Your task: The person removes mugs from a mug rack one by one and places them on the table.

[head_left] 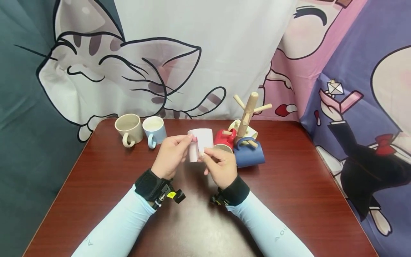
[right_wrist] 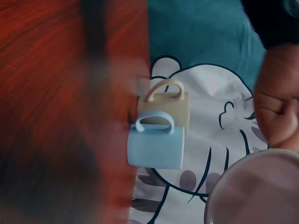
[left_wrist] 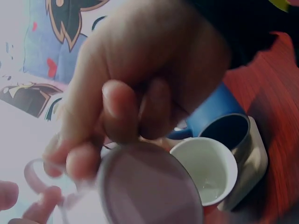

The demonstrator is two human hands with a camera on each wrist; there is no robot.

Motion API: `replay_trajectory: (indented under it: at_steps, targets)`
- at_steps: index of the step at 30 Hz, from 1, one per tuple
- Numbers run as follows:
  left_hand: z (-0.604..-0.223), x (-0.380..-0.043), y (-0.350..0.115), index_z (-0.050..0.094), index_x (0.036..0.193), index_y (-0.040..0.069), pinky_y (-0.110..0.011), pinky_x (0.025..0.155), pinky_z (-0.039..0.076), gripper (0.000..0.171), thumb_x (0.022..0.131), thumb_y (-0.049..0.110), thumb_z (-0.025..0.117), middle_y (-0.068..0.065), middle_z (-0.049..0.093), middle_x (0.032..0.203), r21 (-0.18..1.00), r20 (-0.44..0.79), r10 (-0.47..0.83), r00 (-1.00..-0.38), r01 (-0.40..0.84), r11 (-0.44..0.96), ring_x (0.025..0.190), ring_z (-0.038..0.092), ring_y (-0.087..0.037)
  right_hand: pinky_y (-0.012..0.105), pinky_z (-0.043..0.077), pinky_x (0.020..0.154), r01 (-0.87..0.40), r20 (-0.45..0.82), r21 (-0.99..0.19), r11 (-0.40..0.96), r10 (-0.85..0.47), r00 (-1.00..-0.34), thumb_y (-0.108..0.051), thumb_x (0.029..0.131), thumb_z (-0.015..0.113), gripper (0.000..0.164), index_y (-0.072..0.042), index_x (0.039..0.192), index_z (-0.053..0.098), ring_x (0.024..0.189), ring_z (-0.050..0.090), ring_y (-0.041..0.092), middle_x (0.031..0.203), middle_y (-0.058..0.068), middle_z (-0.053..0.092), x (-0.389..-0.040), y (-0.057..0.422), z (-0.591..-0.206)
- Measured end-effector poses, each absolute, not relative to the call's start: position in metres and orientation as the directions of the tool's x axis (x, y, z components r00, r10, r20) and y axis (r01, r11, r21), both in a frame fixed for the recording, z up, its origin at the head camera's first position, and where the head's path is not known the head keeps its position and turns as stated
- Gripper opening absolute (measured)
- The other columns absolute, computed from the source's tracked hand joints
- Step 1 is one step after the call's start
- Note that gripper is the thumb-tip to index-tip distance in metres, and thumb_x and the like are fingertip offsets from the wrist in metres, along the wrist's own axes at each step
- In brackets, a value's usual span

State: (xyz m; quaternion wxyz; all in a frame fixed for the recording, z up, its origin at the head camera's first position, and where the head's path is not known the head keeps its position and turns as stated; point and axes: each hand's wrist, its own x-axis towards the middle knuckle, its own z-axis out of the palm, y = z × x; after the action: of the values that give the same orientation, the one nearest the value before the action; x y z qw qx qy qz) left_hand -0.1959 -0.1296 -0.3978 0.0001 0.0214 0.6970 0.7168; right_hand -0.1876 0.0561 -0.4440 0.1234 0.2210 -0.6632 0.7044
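Pale mug [head_left: 207, 136], centre of head view, pinched from 2 sides by left hand [head_left: 170, 157] and right hand [head_left: 222, 167]; wooden rack [head_left: 249, 110] stands to its right in frame, right hand nearer.

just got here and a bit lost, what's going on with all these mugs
A person's left hand and right hand both hold a pale pink mug over the table, just left of a wooden mug tree. A red mug and a blue mug are hooked on the tree, with a pale yellow mug behind. A beige mug and a light blue mug stand upright farther left.
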Motion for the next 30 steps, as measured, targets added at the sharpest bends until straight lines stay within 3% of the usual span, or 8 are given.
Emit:
replay_trajectory:
  at_steps: [8,13,22,27,30]
  targets:
    - [-0.394,-0.189,-0.128,0.079,0.115,-0.006,-0.025,0.051,0.030,0.031,0.112,0.022,0.066,0.000,0.037,0.059,0.999,0.012,0.057,-0.998,0.011,-0.031,0.050,0.035,-0.014,0.029,0.058,0.051,-0.508,0.507,-0.860,-0.052,-0.204,-0.837,0.006,0.095,0.081,0.016,0.008,0.111,0.081,0.049,0.064,0.019,0.086,0.019,0.078,-0.181,0.049,-0.452]
    - [-0.395,-0.184,-0.127,0.073,0.114,-0.011,-0.021,0.049,0.029,0.026,0.113,0.014,0.065,0.000,0.036,0.059,0.985,-0.007,0.109,-0.994,-0.025,-0.170,0.048,0.031,-0.011,0.031,0.059,0.053,-0.530,0.519,-0.848,-0.018,-0.235,-0.822,0.003,0.095,0.083,0.016,0.004,0.111,0.083,0.051,0.066,0.018,0.090,0.015,0.079,-0.181,0.051,-0.452]
    - [-0.397,-0.177,-0.125,0.075,0.105,-0.002,-0.021,0.050,0.022,0.018,0.113,0.005,0.060,0.001,0.038,0.064,0.940,0.034,0.209,-0.977,-0.040,-0.340,0.051,0.028,-0.008,0.029,0.056,0.050,-0.561,0.522,-0.823,0.087,-0.273,-0.808,-0.001,0.095,0.086,0.018,-0.002,0.112,0.084,0.049,0.063,0.011,0.089,0.009,0.080,-0.182,0.061,-0.454]
    - [-0.400,-0.172,-0.123,0.073,0.107,-0.008,-0.024,0.050,0.021,0.017,0.111,0.000,0.059,0.001,0.040,0.063,0.950,0.094,0.229,-0.969,0.019,-0.311,0.051,0.027,-0.010,0.028,0.054,0.049,-0.622,0.570,-0.780,0.072,-0.327,-0.754,0.003,0.089,0.090,0.028,0.001,0.116,0.083,0.049,0.062,0.011,0.088,0.009,0.080,-0.191,0.079,-0.447]
    - [-0.400,-0.169,-0.121,0.071,0.108,-0.014,-0.026,0.050,0.020,0.016,0.110,-0.002,0.060,0.001,0.037,0.061,0.958,0.128,0.225,-0.966,0.062,-0.281,0.051,0.026,-0.012,0.028,0.053,0.047,-0.649,0.610,-0.758,0.058,-0.287,-0.739,0.009,0.087,0.088,0.031,0.004,0.117,0.082,0.047,0.061,0.015,0.085,0.012,0.079,-0.200,0.096,-0.435]
